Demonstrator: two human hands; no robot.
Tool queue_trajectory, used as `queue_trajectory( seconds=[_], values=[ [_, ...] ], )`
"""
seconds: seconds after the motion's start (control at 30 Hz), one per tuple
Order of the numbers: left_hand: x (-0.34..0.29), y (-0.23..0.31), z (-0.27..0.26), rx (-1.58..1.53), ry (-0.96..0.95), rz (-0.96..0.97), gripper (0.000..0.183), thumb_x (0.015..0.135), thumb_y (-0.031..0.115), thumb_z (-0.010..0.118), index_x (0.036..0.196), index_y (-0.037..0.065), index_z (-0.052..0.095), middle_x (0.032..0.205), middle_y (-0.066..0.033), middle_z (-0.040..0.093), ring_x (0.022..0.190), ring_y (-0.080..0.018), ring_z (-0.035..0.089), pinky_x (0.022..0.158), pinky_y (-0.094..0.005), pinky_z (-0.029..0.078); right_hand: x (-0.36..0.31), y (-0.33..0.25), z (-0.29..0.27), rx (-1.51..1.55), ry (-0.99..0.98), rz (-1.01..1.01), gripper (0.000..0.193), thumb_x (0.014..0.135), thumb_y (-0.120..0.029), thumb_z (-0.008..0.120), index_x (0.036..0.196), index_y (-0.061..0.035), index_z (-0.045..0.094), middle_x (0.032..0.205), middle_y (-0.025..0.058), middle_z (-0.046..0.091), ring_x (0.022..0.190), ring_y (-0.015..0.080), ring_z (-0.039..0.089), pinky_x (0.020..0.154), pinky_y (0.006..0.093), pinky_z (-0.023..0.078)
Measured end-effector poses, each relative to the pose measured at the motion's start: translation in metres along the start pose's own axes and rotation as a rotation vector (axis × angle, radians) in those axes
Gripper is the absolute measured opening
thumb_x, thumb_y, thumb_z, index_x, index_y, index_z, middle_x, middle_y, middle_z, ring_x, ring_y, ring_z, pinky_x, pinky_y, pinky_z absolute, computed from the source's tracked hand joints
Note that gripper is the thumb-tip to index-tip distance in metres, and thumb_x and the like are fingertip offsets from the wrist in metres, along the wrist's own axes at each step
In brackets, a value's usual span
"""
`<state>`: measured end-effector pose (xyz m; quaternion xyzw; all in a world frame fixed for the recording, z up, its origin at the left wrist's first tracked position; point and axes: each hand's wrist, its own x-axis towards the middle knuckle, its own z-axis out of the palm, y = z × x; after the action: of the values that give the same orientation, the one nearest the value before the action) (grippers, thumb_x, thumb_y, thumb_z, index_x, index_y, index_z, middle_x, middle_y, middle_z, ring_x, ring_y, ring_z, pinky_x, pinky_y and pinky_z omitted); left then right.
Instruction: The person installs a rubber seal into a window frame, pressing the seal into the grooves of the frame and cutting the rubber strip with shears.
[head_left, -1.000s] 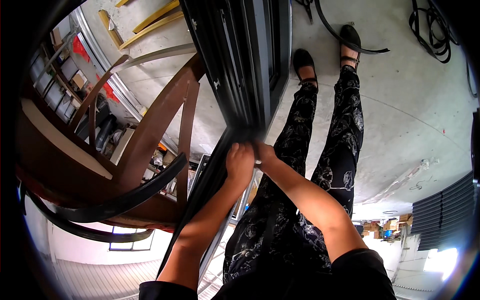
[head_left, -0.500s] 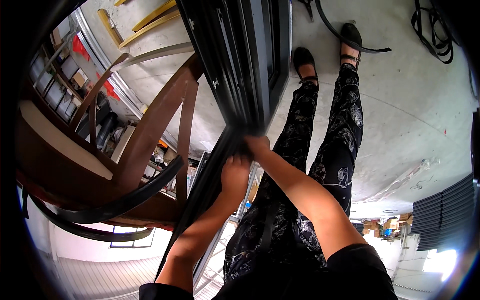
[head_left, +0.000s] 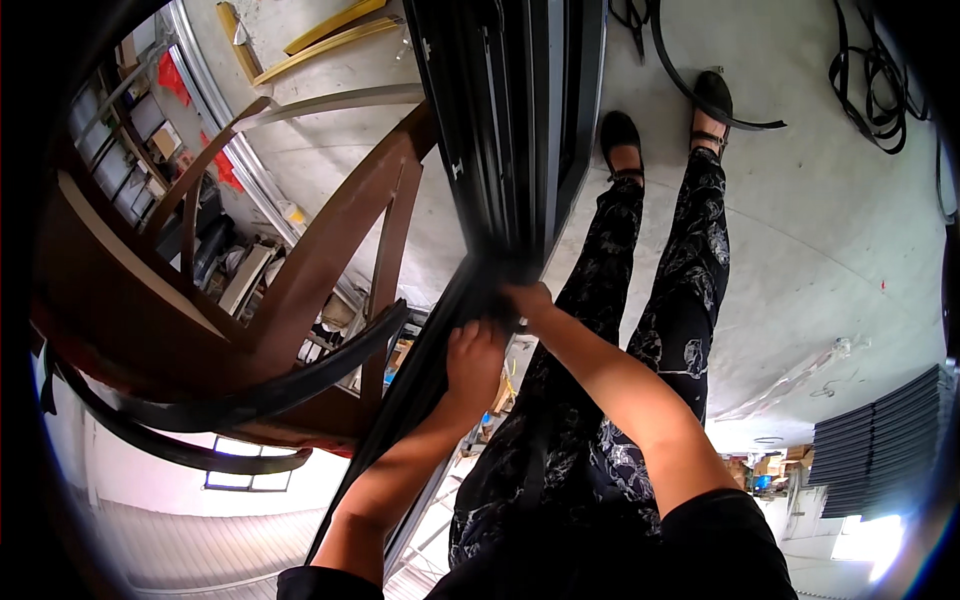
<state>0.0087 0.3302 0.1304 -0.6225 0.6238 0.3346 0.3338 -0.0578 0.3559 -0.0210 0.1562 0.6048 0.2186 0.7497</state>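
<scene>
A black framed panel of grooved metal profiles (head_left: 500, 130), like a door or window frame, runs from the top edge down past my left forearm. My left hand (head_left: 476, 352) rests on its dark edge with the fingers bent over and closed against it. Just beyond and to the right, my right hand (head_left: 529, 301) reaches to the same edge. Its fingertips vanish in a dark, blurred patch, so what they pinch or press cannot be made out.
Left of the panel is a brown curved-frame piece (head_left: 320, 270) with black curved strips (head_left: 270, 385) over it. Yellow bars (head_left: 325, 50) lie on the floor at the far left. Right of my legs are a black strip (head_left: 690, 90), coiled black strips (head_left: 870, 90) and clear plastic wrap (head_left: 790, 385).
The surroundings sit slightly lower and further right in the view. Both hands stay at the panel's edge; the right one shows a little lower and to the right.
</scene>
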Motion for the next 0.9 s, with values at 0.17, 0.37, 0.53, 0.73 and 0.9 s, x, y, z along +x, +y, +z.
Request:
queue_trajectory(
  seconds=[0.17,0.37,0.53,0.73,0.9],
  values=[
    [0.013,0.004,-0.013,-0.05,-0.12,0.01,0.028,0.071,0.006,0.058,0.098,0.004,0.065,0.1,-0.0095,0.064,0.091,-0.0255,0.057,0.076,-0.0373,0.045,0.044,0.02,0.001,-0.049,0.063,-0.175,0.043,0.069,-0.022,0.079,0.096,0.008,0.064,0.089,0.0173,0.067,0.077,0.0295,0.066,0.065,0.0417,0.052],
    [0.005,-0.006,-0.007,-0.148,-0.172,-0.056,0.03,0.069,0.005,0.058,0.098,0.003,0.065,0.1,-0.0103,0.064,0.092,-0.0276,0.056,0.077,-0.0396,0.045,-0.01,-0.005,0.001,-0.042,0.017,0.044,0.045,0.069,-0.019,0.08,0.1,0.0086,0.063,0.092,0.0187,0.067,0.075,0.0289,0.067,0.062,0.04,0.052],
    [0.01,0.009,-0.005,-0.055,-0.12,-0.064,0.03,0.071,0.006,0.058,0.099,0.002,0.065,0.101,-0.0111,0.064,0.09,-0.027,0.057,0.077,-0.0374,0.047,0.019,0.012,-0.007,-0.046,-0.067,-0.148,0.041,0.073,-0.021,0.08,0.095,0.007,0.061,0.083,0.0146,0.066,0.068,0.0258,0.064,0.057,0.0378,0.052],
    [0.001,0.006,0.01,0.029,-0.035,-0.047,0.027,0.074,0.008,0.057,0.099,0.002,0.066,0.098,-0.0094,0.063,0.089,-0.0252,0.057,0.076,-0.0348,0.049,0.006,0.023,-0.012,0.138,-0.12,-0.052,0.039,0.081,-0.025,0.074,0.103,0.0011,0.056,0.093,0.0123,0.062,0.081,0.0256,0.061,0.065,0.0411,0.053],
    [0.002,0.005,0.007,0.03,-0.111,-0.091,0.028,0.074,0.007,0.057,0.1,0.002,0.066,0.097,-0.0102,0.063,0.091,-0.0253,0.057,0.077,-0.0343,0.049,-0.001,0.033,-0.005,0.136,-0.034,-0.001,0.039,0.083,-0.025,0.07,0.107,-0.0002,0.054,0.101,0.0134,0.061,0.09,0.0267,0.059,0.07,0.0422,0.051]
  ],
)
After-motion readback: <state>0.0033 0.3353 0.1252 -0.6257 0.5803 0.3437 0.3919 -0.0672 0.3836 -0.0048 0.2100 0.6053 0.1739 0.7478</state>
